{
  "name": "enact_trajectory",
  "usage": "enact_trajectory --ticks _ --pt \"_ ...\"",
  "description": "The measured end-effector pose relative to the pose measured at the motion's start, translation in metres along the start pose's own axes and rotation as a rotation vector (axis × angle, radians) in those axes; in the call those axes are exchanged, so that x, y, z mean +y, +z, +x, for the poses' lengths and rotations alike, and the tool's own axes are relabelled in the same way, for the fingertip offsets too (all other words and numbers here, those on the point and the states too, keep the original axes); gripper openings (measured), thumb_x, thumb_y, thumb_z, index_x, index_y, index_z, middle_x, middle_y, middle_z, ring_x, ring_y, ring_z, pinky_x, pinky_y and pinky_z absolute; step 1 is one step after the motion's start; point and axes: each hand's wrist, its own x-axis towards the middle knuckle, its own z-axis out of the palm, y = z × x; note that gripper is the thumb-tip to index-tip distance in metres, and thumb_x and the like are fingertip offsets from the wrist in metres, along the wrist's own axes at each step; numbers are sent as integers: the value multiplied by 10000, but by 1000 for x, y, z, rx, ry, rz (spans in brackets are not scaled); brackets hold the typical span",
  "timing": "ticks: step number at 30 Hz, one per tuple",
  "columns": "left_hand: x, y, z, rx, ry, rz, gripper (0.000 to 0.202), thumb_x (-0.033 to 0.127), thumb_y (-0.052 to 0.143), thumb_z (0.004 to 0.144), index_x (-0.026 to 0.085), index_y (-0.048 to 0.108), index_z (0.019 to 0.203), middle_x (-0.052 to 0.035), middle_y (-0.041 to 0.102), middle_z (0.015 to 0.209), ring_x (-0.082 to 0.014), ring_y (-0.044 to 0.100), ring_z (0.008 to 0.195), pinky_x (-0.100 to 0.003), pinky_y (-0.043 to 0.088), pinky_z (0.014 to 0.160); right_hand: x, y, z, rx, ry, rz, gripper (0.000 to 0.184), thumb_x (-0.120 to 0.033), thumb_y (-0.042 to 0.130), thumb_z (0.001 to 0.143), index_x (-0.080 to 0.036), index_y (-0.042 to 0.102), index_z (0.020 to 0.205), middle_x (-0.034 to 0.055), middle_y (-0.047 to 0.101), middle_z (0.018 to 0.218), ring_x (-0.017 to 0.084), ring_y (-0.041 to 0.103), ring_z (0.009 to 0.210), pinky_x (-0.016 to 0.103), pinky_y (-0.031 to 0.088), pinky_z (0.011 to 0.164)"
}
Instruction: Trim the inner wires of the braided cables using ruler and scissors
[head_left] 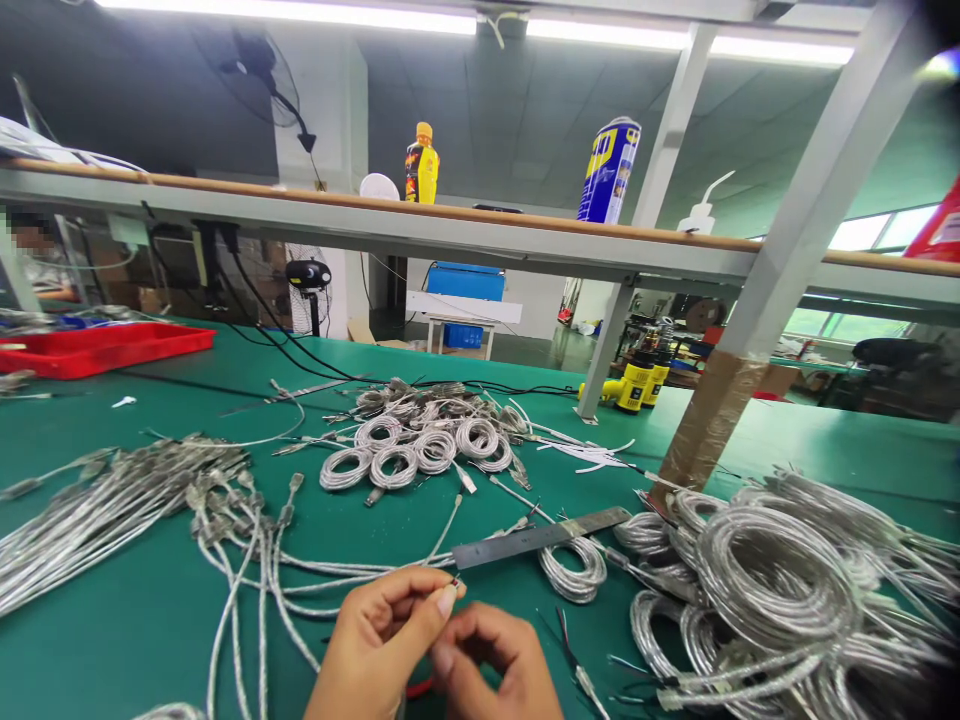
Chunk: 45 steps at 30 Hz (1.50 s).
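Note:
My left hand (pixel 390 635) is closed in a pinch, with the dark and reddish tip of a thin wire (pixel 456 580) showing between thumb and forefinger. Right beside it, my right hand (pixel 501 665) has its fingers curled together; whatever they hold is hidden. Below and between the hands a bit of something red (pixel 420 688) shows, too covered to name. Just beyond the fingertips lies a flat steel ruler (pixel 532 540). Its right end is close to a coiled clear-jacketed cable (pixel 574 572). A cable end with bared wires (pixel 576 665) rests right of my right hand.
Coiled cables (pixel 435 452) are heaped mid-table, with a bigger pile (pixel 780 580) at right. Straight cables (pixel 112 510) lie at left, near a red tray (pixel 105 348). A taped post (pixel 709 420) rises at right; a shelf (pixel 450 220) crosses above, bearing a blue spray can (pixel 609 170).

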Motion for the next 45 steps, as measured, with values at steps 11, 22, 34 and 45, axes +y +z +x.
enact_trajectory --ticks 11,22,34,45 --pt "-4 6 -6 -82 51 171 204 351 597 660 153 630 623 -10 573 547 -121 479 534 -185 367 486 -31 -10 12 47 -8 123 187 -339 665 584 -154 657 611 -1 525 552 69 413 414 173 340 367" --pt "-5 7 1 -147 -43 152 300 417 618 610 120 582 619 59 407 444 -57 273 413 -170 220 404 -25 -11 13 36 115 230 283 -411 651 590 -143 563 585 -56 439 472 39 349 363 158 290 369" --pt "-1 -6 13 -163 -102 172 285 397 605 602 138 520 521 62 382 466 -78 280 450 -194 189 452 4 -39 30 240 507 340 331 -465 617 619 -147 527 638 -47 513 479 48 455 341 149 354 356" --pt "1 -5 14 -188 -168 157 254 359 577 614 147 475 519 91 305 432 -60 175 425 -201 108 427 -4 -32 59 194 567 472 229 -309 644 663 -120 561 761 -55 521 461 38 509 398 102 428 382"
